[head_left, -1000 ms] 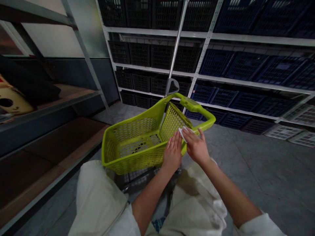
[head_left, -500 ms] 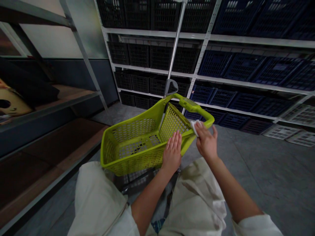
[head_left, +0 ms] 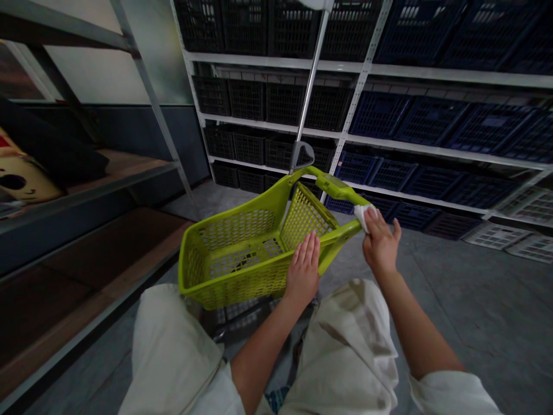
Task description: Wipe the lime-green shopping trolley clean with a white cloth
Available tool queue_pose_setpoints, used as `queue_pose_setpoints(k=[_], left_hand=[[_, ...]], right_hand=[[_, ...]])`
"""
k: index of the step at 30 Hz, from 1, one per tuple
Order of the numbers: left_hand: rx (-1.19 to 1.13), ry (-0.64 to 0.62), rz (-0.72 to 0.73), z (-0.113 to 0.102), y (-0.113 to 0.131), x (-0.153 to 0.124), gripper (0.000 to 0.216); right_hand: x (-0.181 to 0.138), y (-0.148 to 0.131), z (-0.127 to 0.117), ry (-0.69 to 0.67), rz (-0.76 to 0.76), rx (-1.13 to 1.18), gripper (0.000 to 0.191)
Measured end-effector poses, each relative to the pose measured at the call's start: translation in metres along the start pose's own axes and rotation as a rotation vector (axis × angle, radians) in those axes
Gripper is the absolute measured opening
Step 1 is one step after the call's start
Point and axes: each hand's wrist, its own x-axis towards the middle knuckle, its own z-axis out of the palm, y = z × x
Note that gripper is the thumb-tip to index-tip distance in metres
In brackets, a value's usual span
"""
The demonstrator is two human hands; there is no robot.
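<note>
Lime-green plastic basket (head_left: 233,253) sits just before the person's knees. Left hand (head_left: 302,271) lies flat and open on the near rim. Right hand (head_left: 382,245) pinches a white cloth (head_left: 362,213) against the handle (head_left: 341,187) at its right bend. I'd judge the far stretch is not yet wiped.

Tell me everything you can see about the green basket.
The green basket looks like lime plastic, with perforated walls and floor, and sits before the person's knees. A looped handle rises at its far end, meeting a metal pole. The left hand lies flat on its near rim; the right hand presses a white cloth to the handle.
</note>
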Motion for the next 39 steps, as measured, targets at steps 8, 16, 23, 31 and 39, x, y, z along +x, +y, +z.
queue_pose_setpoints(k=[8,16,23,31,39], left_hand=[[-0.015,-0.028,0.001,-0.001,0.0,-0.001,0.075],[-0.01,-0.017,0.001,0.001,0.0,0.0,0.076],[-0.023,-0.014,0.006,-0.002,-0.002,-0.002,0.077],[-0.028,-0.008,0.008,0.001,0.0,-0.001,0.078],[-0.03,-0.003,0.002,-0.001,0.0,0.0,0.077]], right_hand=[[-0.026,-0.062,-0.016,-0.211,-0.33,0.097,0.062],[-0.006,0.005,0.002,0.026,0.005,0.022,0.065],[-0.035,-0.06,-0.009,-0.169,-0.274,0.111,0.072],[-0.011,0.012,0.008,0.065,0.018,0.04,0.067],[-0.037,-0.047,-0.003,-0.146,-0.267,0.135,0.075]])
